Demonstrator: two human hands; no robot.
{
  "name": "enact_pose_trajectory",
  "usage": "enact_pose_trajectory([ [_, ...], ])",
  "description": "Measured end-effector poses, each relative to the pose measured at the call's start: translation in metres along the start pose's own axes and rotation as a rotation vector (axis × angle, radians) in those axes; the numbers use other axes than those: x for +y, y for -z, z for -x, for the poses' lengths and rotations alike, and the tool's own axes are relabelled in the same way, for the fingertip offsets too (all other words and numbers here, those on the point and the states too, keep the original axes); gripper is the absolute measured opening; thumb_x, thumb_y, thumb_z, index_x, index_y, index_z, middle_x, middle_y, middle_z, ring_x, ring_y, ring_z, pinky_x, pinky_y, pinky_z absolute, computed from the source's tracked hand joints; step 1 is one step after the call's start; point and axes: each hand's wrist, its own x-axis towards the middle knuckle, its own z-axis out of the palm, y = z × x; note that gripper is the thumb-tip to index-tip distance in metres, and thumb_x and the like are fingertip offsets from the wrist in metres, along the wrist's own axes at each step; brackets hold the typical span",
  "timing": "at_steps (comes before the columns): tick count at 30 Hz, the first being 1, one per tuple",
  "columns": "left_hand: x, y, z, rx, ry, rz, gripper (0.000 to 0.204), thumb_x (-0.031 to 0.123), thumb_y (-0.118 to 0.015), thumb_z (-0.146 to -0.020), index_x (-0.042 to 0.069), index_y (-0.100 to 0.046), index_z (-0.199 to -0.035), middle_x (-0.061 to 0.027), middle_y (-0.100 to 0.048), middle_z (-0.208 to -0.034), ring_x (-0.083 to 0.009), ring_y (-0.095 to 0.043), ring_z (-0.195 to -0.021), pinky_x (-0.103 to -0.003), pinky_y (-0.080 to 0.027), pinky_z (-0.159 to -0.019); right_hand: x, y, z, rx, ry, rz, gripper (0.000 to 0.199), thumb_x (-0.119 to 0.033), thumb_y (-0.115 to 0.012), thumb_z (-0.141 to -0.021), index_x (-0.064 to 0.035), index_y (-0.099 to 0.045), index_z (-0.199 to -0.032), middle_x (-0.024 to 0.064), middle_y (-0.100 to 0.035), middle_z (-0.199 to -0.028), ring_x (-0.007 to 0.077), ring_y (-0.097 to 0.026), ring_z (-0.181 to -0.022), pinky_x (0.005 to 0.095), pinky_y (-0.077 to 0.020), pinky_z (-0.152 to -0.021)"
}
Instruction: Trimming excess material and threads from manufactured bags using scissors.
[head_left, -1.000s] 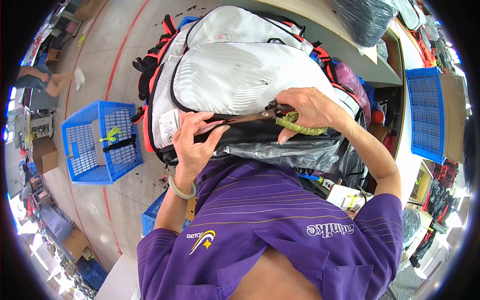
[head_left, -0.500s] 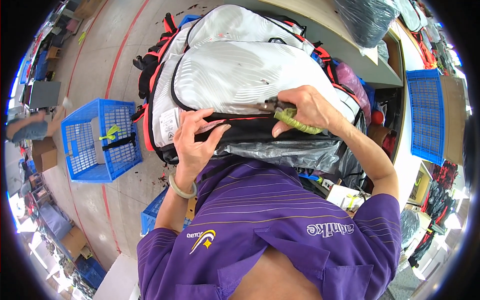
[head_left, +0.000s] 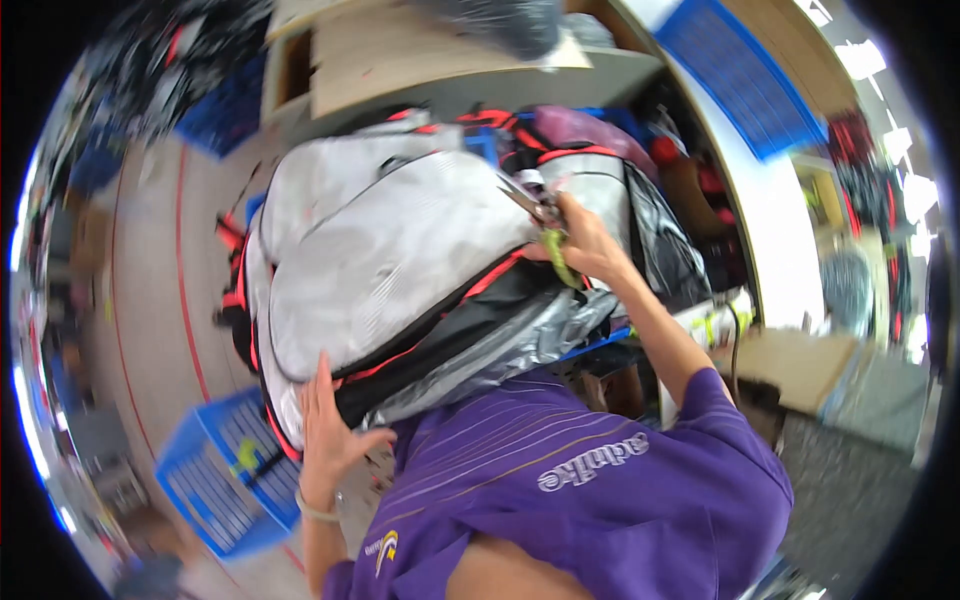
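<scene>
A large white and grey racket bag (head_left: 380,250) with red piping and a black underside leans against my purple shirt. My left hand (head_left: 328,430) lies flat with fingers spread on the bag's lower left end. My right hand (head_left: 580,245) is at the bag's upper right edge, closed on scissors with green handles (head_left: 553,248) whose blades point up to the left along the bag's seam. A crumpled clear plastic sheet (head_left: 500,350) hangs under the bag.
A blue plastic crate (head_left: 225,470) stands on the floor at the lower left. A wooden worktable (head_left: 420,60) lies beyond the bag, with more red and black bags (head_left: 640,190) packed beside it. Another blue crate (head_left: 740,70) leans at the upper right.
The view has swung, so the bag now lies tilted. My left hand slid from the bag's middle seam to its lower left end. My right hand moved with the scissors to the bag's upper right edge.
</scene>
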Motion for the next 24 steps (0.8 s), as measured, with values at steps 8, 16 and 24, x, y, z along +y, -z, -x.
enact_pose_trajectory([
  [8,-0.033,-0.037,-0.003,0.293,-0.042,-0.399,0.084,0.002,-0.075,-0.058,-0.002,-0.040,-0.134,-0.0171,-0.054,-0.096,-0.0375,-0.052,-0.094,-0.043,-0.041,-0.088,0.005,-0.011,0.012,0.103,-0.129,-0.467,0.050,-0.036,-0.081,-0.069,0.0008,-0.057,-0.093,0.0112,-0.059,-0.083,0.0205,-0.056,-0.080,0.0357,-0.0448,-0.073],
  [16,0.049,0.101,-0.086,0.537,-0.181,-0.543,0.036,0.003,-0.063,-0.077,-0.002,-0.063,-0.113,-0.0235,-0.064,-0.101,-0.0383,-0.062,-0.096,-0.043,-0.047,-0.083,-0.077,0.071,-0.040,0.644,0.454,-0.783,0.028,-0.011,-0.080,-0.069,-0.0040,-0.058,-0.085,0.0013,-0.056,-0.078,0.0108,-0.054,-0.076,0.0292,-0.0466,-0.070],
  [24,0.256,0.141,-0.228,0.933,-0.872,-0.698,0.035,0.004,-0.069,-0.068,0.007,-0.067,-0.103,-0.0124,-0.068,-0.096,-0.0280,-0.061,-0.064,-0.033,-0.049,-0.060,0.003,0.249,0.101,1.442,0.656,0.511,0.036,-0.026,-0.045,-0.090,-0.0023,-0.067,-0.106,0.0123,-0.066,-0.096,0.0226,-0.064,-0.088,0.0352,-0.0531,-0.079],
])
